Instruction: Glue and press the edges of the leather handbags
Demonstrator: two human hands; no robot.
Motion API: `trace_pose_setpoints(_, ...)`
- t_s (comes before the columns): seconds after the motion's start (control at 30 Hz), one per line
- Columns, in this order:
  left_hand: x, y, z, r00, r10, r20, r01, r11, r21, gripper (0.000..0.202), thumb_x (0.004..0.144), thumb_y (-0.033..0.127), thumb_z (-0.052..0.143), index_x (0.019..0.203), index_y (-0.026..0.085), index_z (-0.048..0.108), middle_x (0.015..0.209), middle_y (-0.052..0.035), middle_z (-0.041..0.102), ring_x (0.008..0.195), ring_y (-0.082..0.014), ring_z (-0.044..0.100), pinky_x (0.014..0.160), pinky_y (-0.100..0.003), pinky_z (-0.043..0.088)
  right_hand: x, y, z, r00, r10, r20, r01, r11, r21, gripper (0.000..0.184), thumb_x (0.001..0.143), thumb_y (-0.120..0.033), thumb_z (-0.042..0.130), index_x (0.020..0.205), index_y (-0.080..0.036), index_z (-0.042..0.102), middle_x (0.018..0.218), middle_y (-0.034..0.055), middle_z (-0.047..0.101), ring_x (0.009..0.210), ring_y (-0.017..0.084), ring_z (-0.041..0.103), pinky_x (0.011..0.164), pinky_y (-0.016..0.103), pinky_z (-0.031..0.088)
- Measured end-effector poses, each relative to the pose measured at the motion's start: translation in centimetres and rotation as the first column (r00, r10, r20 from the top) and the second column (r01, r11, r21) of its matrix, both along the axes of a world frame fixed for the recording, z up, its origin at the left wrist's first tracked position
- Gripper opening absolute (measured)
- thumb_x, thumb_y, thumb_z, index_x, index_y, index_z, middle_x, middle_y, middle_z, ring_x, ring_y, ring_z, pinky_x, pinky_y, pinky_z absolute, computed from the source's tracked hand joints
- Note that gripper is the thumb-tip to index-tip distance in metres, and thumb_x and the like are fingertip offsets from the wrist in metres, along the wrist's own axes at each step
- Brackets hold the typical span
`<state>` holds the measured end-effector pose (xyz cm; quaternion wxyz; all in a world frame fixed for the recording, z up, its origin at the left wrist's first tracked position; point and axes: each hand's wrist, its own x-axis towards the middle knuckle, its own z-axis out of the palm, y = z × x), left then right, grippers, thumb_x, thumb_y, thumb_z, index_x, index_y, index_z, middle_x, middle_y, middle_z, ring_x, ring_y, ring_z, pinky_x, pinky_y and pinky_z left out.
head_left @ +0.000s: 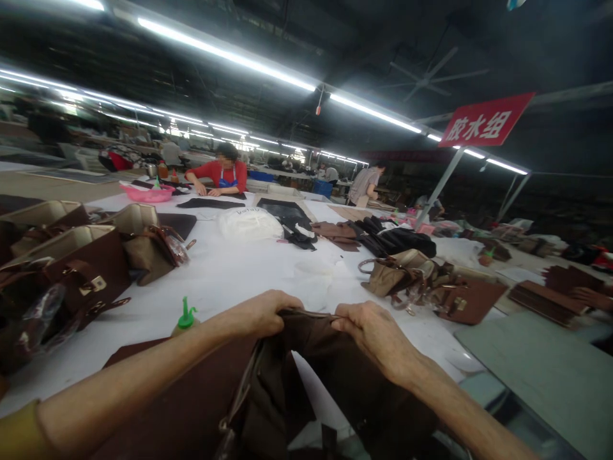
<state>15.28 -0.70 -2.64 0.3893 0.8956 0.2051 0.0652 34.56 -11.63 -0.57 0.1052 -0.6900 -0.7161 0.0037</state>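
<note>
My left hand (265, 313) pinches the upper edge of a dark brown fabric bag lining (316, 332), its fingers closed over the rim. A short way to the right, my right hand (373, 329) grips the same edge between thumb and fingers. The lining hangs down toward me, with a zipper along its left side and a pale gap showing through its middle. Under my left forearm lies a flat dark maroon piece (191, 390). Just beyond that forearm stands a glue bottle with a green nozzle (186, 316), its lower part hidden.
Brown handbags (90, 268) stand at the left, with more handbags (464, 297) at the right. A white plastic bag (249, 223) and black pieces (393, 236) lie on the white table (239, 281). Across it a person in red (234, 176) works near a pink basin (146, 191).
</note>
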Motion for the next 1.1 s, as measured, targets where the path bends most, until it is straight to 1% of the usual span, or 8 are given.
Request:
trace_pose_setpoints(0.1, 0.8, 1.9, -0.6, 0.996, -0.085, -0.004, 0.083, 0.981, -0.173, 0.038, 0.055, 0.009, 0.043, 0.085, 0.017, 0.064, 0.069, 0.0026, 0.061, 0.063, -0.0139, 0.052, 0.055, -0.021, 0.040, 0.3, -0.8, -1.0, 0.999, -0.028, -0.036, 0.028, 0.999, -0.016, 0.027, 0.082, -0.026, 0.046, 0.056, -0.019, 0.050, 0.049, -0.0051, 0.039, 0.051, 0.010, 0.038, 0.051, 0.023, 0.023)
trace_pose_setpoints(0.2, 1.8, 2.6, -0.7, 0.993, -0.113, -0.018, 0.107, 0.972, -0.211, 0.033, 0.055, 0.010, 0.048, 0.081, 0.016, 0.065, 0.063, 0.0038, 0.059, 0.059, -0.0126, 0.049, 0.054, -0.020, 0.038, 0.9, -1.2, -2.6, 0.994, -0.087, -0.059, 0.087, 0.996, -0.001, 0.026, 0.083, -0.026, 0.046, 0.058, -0.019, 0.050, 0.051, -0.0047, 0.040, 0.052, 0.010, 0.039, 0.052, 0.022, 0.025)
trace_pose_setpoints(0.33, 2.5, 1.8, -0.9, 0.996, -0.084, 0.005, 0.084, 0.977, -0.197, 0.028, 0.058, 0.020, 0.060, 0.086, 0.017, 0.067, 0.066, 0.0038, 0.059, 0.061, -0.0122, 0.047, 0.053, -0.019, 0.036, 1.8, -1.8, -4.0, 0.988, -0.120, -0.097, 0.123, 0.992, 0.026, 0.028, 0.086, -0.031, 0.042, 0.062, -0.020, 0.052, 0.052, -0.0034, 0.046, 0.052, 0.011, 0.042, 0.050, 0.022, 0.027)
trace_pose_setpoints(0.43, 2.6, 1.0, -1.2, 0.999, -0.032, 0.038, 0.038, 0.987, -0.157, 0.025, 0.065, 0.028, 0.058, 0.086, 0.017, 0.067, 0.064, 0.0034, 0.057, 0.058, -0.0109, 0.044, 0.052, -0.019, 0.033, 1.8, -2.1, -3.9, 0.988, -0.096, -0.118, 0.101, 0.994, 0.042, 0.030, 0.087, -0.036, 0.042, 0.066, -0.021, 0.057, 0.056, -0.0012, 0.054, 0.055, 0.013, 0.048, 0.054, 0.023, 0.031)
trace_pose_setpoints(0.6, 2.5, 0.2, -1.1, 0.997, -0.014, 0.076, 0.016, 0.999, -0.034, 0.025, 0.073, 0.033, 0.052, 0.082, 0.015, 0.067, 0.060, 0.0034, 0.051, 0.056, -0.0096, 0.040, 0.050, -0.018, 0.030, 0.8, -1.8, -2.7, 0.986, -0.024, -0.165, 0.041, 0.994, 0.105, 0.023, 0.087, -0.033, 0.044, 0.100, -0.023, 0.061, 0.080, 0.0034, 0.067, 0.072, 0.017, 0.059, 0.063, 0.024, 0.037)
trace_pose_setpoints(0.8, 2.6, -0.8, -0.4, 0.996, -0.003, 0.086, -0.007, 0.993, 0.114, 0.023, 0.077, 0.028, 0.047, 0.085, 0.016, 0.065, 0.068, 0.0020, 0.058, 0.064, -0.0112, 0.047, 0.057, -0.018, 0.034, 0.3, -1.3, -2.5, 0.999, 0.046, -0.026, -0.043, 0.994, 0.098, 0.020, 0.088, -0.031, 0.045, 0.084, -0.022, 0.063, 0.073, 0.0011, 0.066, 0.068, 0.015, 0.057, 0.062, 0.022, 0.035)
trace_pose_setpoints(0.9, 2.6, -0.9, -0.4, 0.998, 0.002, 0.070, -0.014, 0.985, 0.174, 0.024, 0.078, 0.026, 0.045, 0.089, 0.017, 0.065, 0.076, 0.0006, 0.063, 0.070, -0.0128, 0.051, 0.064, -0.019, 0.037, 0.3, -1.0, -2.8, 1.000, 0.003, 0.022, -0.005, 0.997, 0.076, 0.027, 0.089, -0.034, 0.043, 0.071, -0.021, 0.060, 0.061, -0.0011, 0.061, 0.056, 0.012, 0.051, 0.054, 0.021, 0.031)
trace_pose_setpoints(1.1, 2.5, -0.8, -0.8, 0.998, 0.017, 0.052, -0.028, 0.976, 0.215, 0.025, 0.078, 0.022, 0.042, 0.088, 0.017, 0.064, 0.076, 0.0002, 0.064, 0.070, -0.0129, 0.052, 0.065, -0.020, 0.037, 0.1, -0.6, -3.0, 0.994, -0.031, 0.105, 0.020, 0.995, 0.098, 0.029, 0.089, -0.032, 0.043, 0.067, -0.020, 0.056, 0.057, -0.0014, 0.058, 0.052, 0.011, 0.046, 0.052, 0.023, 0.027)
